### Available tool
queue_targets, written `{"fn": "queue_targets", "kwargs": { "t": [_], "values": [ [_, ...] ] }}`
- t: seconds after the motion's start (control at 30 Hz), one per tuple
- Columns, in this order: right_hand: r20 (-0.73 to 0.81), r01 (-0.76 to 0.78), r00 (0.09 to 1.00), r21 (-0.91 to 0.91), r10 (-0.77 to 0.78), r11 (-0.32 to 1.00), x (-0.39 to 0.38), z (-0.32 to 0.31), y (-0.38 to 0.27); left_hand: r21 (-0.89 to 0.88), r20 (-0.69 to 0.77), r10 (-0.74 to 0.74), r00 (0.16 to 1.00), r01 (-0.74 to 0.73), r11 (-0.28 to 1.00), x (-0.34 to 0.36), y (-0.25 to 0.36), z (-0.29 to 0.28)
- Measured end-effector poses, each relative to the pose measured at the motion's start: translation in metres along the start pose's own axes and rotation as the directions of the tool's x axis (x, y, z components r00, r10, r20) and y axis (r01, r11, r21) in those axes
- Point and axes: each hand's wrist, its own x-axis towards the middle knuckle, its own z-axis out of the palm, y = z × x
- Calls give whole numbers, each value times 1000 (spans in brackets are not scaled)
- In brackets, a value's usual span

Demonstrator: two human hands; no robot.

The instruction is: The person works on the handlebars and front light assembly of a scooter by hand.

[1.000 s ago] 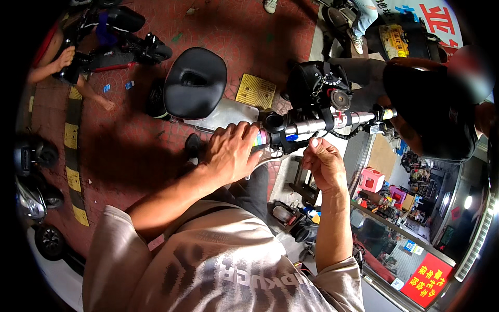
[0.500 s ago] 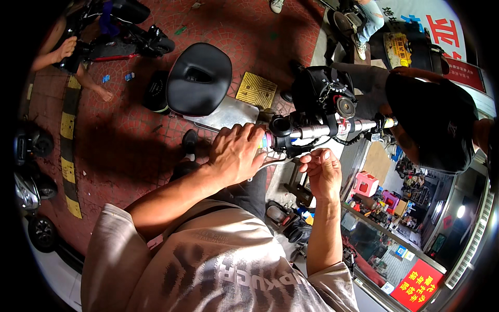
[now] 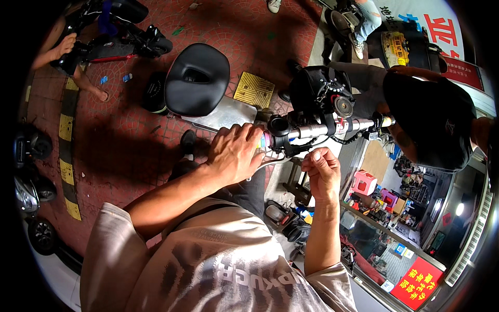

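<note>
A silver handlebar with black clamps and cables runs rightward in front of me. My left hand is closed over the grip at its near end, so most of the grip is hidden; a colourful band shows beside the fingers. Below the bar, the thin brake lever reaches out past my left thumb. My right hand is raised just right of that lever, thumb and fingers pinched together. Whatever is between those fingertips, if anything, is too small to make out. A black seat stands beyond my left hand.
A person in a black cap or top leans in at the bar's far end. A black bag hangs by the bar. Cluttered tools and a pink stool lie at right. Another person's hand holds a scooter at upper left.
My right fingers have drawn slightly away from the brake lever and curled closer to the thumb. My left hand stays on the grip.
</note>
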Motion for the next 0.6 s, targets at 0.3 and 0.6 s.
{"fn": "queue_targets", "kwargs": {
  "t": [0.3,0.6],
  "values": [
    [18,70,997,-38,-69,997,-6,7,4,2,-19,10,1000,-10,1000,-1,-1,1],
    [98,5,995,161,-21,987,-2,-1,4,-20,-22,24,999,-25,999,0,-3,1]
  ]
}}
